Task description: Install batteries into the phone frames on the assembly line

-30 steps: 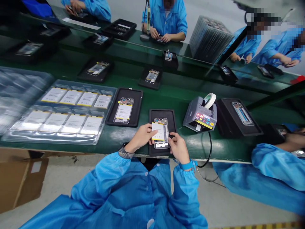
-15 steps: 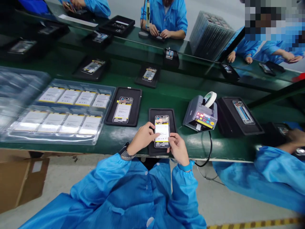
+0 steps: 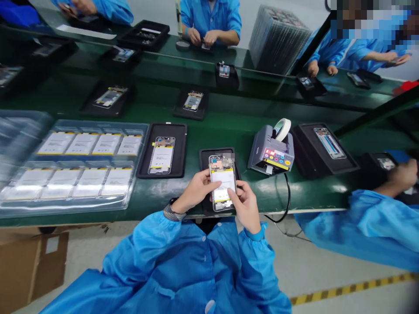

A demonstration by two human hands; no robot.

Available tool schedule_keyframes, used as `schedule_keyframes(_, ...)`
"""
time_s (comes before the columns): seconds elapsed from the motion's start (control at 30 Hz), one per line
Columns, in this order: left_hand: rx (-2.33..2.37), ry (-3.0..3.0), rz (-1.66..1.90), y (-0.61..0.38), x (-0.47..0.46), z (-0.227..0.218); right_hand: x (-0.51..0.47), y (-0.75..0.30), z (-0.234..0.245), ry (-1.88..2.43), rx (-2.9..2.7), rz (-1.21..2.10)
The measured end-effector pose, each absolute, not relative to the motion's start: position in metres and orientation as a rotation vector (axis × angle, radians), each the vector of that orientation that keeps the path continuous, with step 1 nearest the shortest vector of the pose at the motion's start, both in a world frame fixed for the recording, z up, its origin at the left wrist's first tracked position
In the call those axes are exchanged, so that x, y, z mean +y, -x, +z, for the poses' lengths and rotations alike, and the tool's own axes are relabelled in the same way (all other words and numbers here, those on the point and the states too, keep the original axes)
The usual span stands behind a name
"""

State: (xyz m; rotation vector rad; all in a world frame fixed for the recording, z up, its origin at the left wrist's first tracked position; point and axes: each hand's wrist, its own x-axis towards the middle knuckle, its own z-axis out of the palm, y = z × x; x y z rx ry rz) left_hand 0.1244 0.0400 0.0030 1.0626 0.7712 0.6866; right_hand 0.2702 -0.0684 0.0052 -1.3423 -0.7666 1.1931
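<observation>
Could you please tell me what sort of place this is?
This looks like a phone assembly line in a factory: people in blue smocks sit along a green bench, the left hand and right hand hold a phone frame, and a clear tray holds what look like phone batteries.

No legible text, fine print on battery label [image 3: 56, 143] too small to read, tape dispenser panel [image 3: 274, 159] unreadable
</observation>
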Motion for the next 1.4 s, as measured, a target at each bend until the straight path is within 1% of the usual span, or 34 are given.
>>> schedule_keyframes(0.17, 0.740, -1.061, 0.679, -0.149, 0.039, 0.010, -0.076, -0.263, 0.006, 1.313, -0.690, 1.033)
schedule_keyframes(0.3, 0.705, -1.071, 0.593, -0.160, 0.039, 0.010, -0.086, -0.264, 0.011, 1.331, -0.682, 0.992)
schedule_keyframes(0.43, 0.725, -1.241, 0.588, -0.158, 0.033, 0.011, -0.086, -0.272, 0.025, 1.478, -0.771, 0.747)
schedule_keyframes(0.5, 0.726, -1.333, 0.614, -0.156, 0.029, 0.012, -0.083, -0.275, 0.030, 1.519, -0.826, 0.682)
schedule_keyframes(0.77, 0.759, -1.401, 0.709, -0.150, 0.025, 0.013, -0.079, -0.265, 0.022, 1.520, -0.903, 0.672)
schedule_keyframes(1.17, 0.778, -1.525, 0.722, -0.143, 0.028, 0.015, -0.080, -0.260, 0.024, 1.574, -0.952, 0.557)
schedule_keyframes(1.4, 0.709, -1.638, 0.835, -0.142, 0.025, 0.015, -0.085, -0.261, 0.024, 1.533, -0.991, 0.541)
